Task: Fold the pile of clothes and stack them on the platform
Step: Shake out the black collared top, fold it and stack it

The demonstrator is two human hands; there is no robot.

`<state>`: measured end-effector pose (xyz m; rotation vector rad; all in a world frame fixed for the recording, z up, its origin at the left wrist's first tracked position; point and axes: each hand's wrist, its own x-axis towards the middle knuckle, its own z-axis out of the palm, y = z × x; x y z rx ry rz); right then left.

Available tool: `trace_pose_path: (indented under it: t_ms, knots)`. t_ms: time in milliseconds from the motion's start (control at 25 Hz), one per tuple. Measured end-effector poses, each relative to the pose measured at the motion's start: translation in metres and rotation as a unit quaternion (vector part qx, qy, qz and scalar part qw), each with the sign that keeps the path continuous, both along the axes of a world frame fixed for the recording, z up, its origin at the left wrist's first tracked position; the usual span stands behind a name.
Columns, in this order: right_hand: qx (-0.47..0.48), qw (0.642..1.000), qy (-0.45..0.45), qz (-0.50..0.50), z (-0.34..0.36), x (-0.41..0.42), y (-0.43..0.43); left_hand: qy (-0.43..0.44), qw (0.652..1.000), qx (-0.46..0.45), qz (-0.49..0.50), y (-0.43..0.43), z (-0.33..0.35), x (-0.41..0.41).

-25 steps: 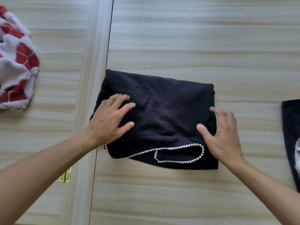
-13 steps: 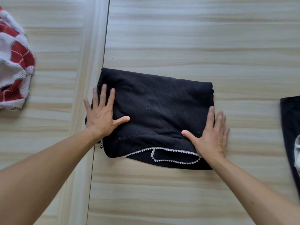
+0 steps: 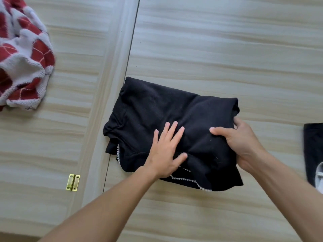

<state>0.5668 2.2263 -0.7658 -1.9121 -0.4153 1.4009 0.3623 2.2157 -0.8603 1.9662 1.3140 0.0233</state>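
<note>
Both hands are on the black garment (image 3: 157, 109). The left hand (image 3: 166, 151) lies flat on its middle, fingers straight and spread, pressing down. The right hand (image 3: 242, 144) grips its right edge, thumb on top and fingers tucked underneath, with the cloth bunched there. The garment lies on the pale wooden surface (image 3: 227, 49), already folded to a rough rectangle, with its beaded trim (image 3: 183, 179) showing at the near edge. One more fold, right side over left, looks to be starting.

Plenty seems left to do. A red-and-white knit (image 3: 22, 58) lies crumpled and unfolded, well apart at the far left. Another dark piece (image 3: 312, 151) sits at the right border; whether it is folded I cannot tell.
</note>
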Motion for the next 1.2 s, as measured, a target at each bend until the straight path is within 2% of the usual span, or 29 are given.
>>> trace_pose_path:
  t_ms: [40, 80, 120, 160, 240, 280, 320, 360, 440, 520, 560, 640, 720, 800, 880, 960, 1040, 1200]
  knots:
    - [0.033, 0.999, 0.011, 0.023, 0.019, -0.013, 0.010, -0.141, 0.974, -0.113, 0.135, 0.009, 0.018, -0.004]
    - [0.062, 0.997, 0.020, 0.046, 0.036, -0.029, 0.020, -0.251, 0.911, -0.193, 0.263, 0.020, 0.036, -0.010]
    - [0.089, 0.993, 0.021, 0.075, 0.048, -0.047, 0.031, -0.317, 0.849, -0.232, 0.354, 0.031, 0.051, -0.022]
    - [0.107, 0.988, 0.018, 0.114, 0.056, -0.068, 0.042, -0.351, 0.804, -0.260, 0.403, 0.042, 0.063, -0.035]
    - [0.106, 0.974, 0.033, 0.199, 0.064, -0.110, 0.063, -0.402, 0.742, -0.290, 0.451, 0.063, 0.075, -0.071]
    - [0.090, 0.966, 0.040, 0.239, 0.064, -0.125, 0.070, -0.418, 0.722, -0.294, 0.467, 0.071, 0.079, -0.088]
    - [0.075, 0.959, 0.032, 0.272, 0.059, -0.137, 0.073, -0.406, 0.718, -0.297, 0.481, 0.077, 0.079, -0.102]
    - [0.066, 0.953, -0.002, 0.295, 0.049, -0.147, 0.074, -0.364, 0.735, -0.294, 0.491, 0.081, 0.075, -0.116]
    - [0.055, 0.931, -0.143, 0.330, 0.016, -0.148, 0.066, -0.215, 0.814, -0.262, 0.472, 0.087, 0.061, -0.134]
    - [0.041, 0.895, -0.277, 0.348, -0.021, -0.142, 0.047, -0.070, 0.889, -0.190, 0.411, 0.087, 0.044, -0.142]
    - [0.022, 0.880, -0.317, 0.353, -0.038, -0.138, 0.036, -0.004, 0.914, -0.143, 0.381, 0.088, 0.039, -0.140]
    - [-0.030, 0.868, -0.350, 0.352, -0.066, -0.134, 0.015, 0.080, 0.934, -0.060, 0.343, 0.090, 0.035, -0.131]
    - [-0.079, 0.875, -0.353, 0.321, -0.078, -0.137, 0.006, 0.076, 0.932, -0.056, 0.350, 0.092, 0.033, -0.121]
    - [-0.096, 0.896, -0.346, 0.261, -0.080, -0.145, 0.007, 0.059, 0.923, -0.096, 0.368, 0.095, 0.030, -0.115]
    - [-0.081, 0.941, -0.279, 0.174, -0.076, -0.152, 0.012, 0.056, 0.917, -0.132, 0.373, 0.096, 0.030, -0.115]
    - [-0.047, 0.978, -0.176, 0.104, -0.066, -0.152, 0.014, 0.010, 0.905, -0.181, 0.384, 0.096, 0.038, -0.116]
    - [-0.018, 0.988, -0.113, 0.102, -0.051, -0.143, 0.012, -0.039, 0.900, -0.216, 0.377, 0.091, 0.052, -0.113]
    - [0.024, 0.990, -0.073, 0.116, -0.011, -0.102, -0.003, -0.145, 0.899, -0.231, 0.344, 0.064, 0.096, -0.079]
